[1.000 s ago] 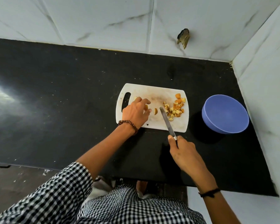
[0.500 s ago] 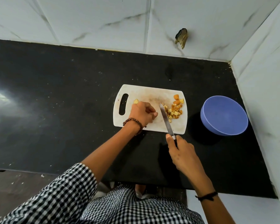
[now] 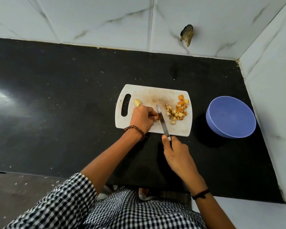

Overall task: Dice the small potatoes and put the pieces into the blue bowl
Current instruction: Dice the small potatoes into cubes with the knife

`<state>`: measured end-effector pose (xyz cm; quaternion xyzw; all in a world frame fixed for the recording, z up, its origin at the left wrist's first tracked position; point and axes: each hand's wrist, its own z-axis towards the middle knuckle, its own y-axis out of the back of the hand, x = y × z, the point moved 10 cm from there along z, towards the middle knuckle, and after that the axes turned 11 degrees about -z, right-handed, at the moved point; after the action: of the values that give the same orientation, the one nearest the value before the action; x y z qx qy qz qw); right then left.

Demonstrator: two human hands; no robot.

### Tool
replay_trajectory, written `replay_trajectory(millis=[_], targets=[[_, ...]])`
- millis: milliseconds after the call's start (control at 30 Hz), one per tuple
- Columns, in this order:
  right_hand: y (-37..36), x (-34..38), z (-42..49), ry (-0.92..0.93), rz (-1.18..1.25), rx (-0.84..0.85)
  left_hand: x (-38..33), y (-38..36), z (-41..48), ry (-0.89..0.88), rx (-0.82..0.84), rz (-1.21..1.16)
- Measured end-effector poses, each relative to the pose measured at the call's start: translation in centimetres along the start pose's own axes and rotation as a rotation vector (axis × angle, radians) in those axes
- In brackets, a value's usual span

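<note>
A white cutting board lies on the black counter. My left hand pinches a small potato piece against the board. My right hand grips the handle of a knife, whose blade lies right beside that piece. A heap of diced potato covers the board's right part. One potato half lies near the board's handle slot. The blue bowl stands to the right of the board, with nothing visible inside.
White marble-tiled walls close in at the back and right of the counter. A dark stub sticks out of the back wall. The counter's front edge runs just below my arms.
My left hand has shifted right across the board, uncovering the potato half near the slot. The knife blade has swung left, away from the diced heap to the pinched piece.
</note>
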<state>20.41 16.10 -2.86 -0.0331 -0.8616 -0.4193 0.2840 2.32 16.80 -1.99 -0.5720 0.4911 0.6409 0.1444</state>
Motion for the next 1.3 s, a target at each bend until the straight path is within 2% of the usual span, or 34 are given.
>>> replay_trajectory(millis=[300, 567, 867, 967, 1133, 1300], targets=[[-0.6, 1.7, 0.9, 0.011, -0.269, -0.042, -0.3, -0.5, 0.3, -0.025, 0.005, 0.089], [-1.2, 2.1, 2.6, 0.005, -0.247, -0.005, -0.2, -0.4, 0.2, -0.011, -0.005, 0.037], [-1.5, -0.6, 0.4, 0.009, -0.282, 0.029, -0.1, -0.2, 0.0, 0.014, -0.009, -0.007], [-1.5, -1.5, 0.0, 0.012, -0.211, 0.056, -0.1, -0.2, 0.0, 0.013, 0.016, -0.034], [-0.9, -3.0, -0.3, -0.019, 0.083, 0.056, 0.1, -0.4, -0.1, -0.002, 0.043, 0.026], [-0.1, -3.7, -0.4, -0.052, 0.265, 0.057, 0.1, -0.3, 0.0, -0.024, 0.061, 0.072]])
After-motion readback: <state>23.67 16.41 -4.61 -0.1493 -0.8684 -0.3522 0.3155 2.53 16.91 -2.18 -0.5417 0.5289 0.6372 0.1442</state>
